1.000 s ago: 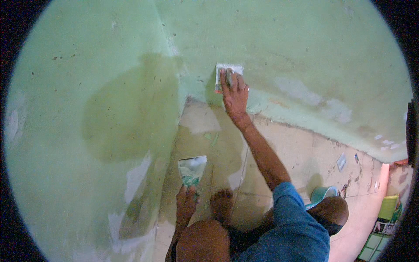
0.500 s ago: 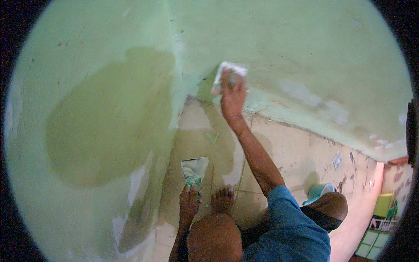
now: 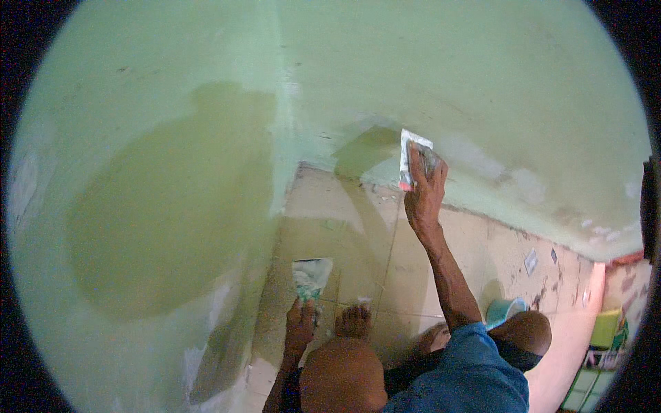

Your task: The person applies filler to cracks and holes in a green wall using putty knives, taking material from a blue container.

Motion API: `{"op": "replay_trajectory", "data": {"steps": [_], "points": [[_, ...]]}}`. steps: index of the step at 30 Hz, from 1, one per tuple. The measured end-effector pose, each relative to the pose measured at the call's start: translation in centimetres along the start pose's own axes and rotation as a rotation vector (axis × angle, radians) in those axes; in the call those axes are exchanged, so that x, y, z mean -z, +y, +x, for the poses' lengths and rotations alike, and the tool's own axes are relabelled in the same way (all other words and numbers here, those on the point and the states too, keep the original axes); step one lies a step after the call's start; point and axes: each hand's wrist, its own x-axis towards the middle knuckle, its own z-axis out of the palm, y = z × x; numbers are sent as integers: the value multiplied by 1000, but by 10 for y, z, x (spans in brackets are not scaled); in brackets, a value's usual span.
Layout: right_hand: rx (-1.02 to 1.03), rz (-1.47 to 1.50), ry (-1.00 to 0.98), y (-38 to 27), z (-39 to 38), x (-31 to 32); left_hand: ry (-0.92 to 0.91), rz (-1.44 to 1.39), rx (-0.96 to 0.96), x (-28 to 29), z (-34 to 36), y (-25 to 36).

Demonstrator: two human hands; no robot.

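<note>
My right hand [image 3: 427,186] grips a flat white trowel [image 3: 413,143], its blade held close to the lower part of the green wall [image 3: 482,82]; whether the blade touches the wall I cannot tell. The trowel's handle is mostly covered by my fingers. Low on the left, my left hand [image 3: 300,325] is closed round the handle of a putty knife [image 3: 312,277]. Pale putty is smeared over that wide blade, with green near the handle. It points away from me above the tiled floor [image 3: 344,237].
A second green wall [image 3: 158,206] meets the first at a corner and bears a large shadow. Whitish patches [image 3: 530,177] mark the far wall. A light blue bucket [image 3: 504,311] stands beside my right knee [image 3: 527,334]. Small scraps [image 3: 530,261] lie on the floor.
My right hand has moved to the right and toward me with the trowel, whose blade is now turned more edge-on. The left hand with the putty knife has barely shifted.
</note>
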Motion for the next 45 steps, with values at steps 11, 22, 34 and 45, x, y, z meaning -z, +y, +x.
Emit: {"op": "replay_trajectory", "data": {"steps": [11, 22, 34, 45], "points": [[1071, -343, -261, -24, 144, -3, -238, -432, 354, 31, 16, 55], [1129, -508, -454, 15, 117, -8, -29, -343, 187, 13, 4, 46], [1283, -497, -415, 30, 75, -152, -9, -386, 369, -3, -9, 30], [1294, -873, -661, 32, 50, -99, 81, -370, 539, 27, -19, 45]]}}
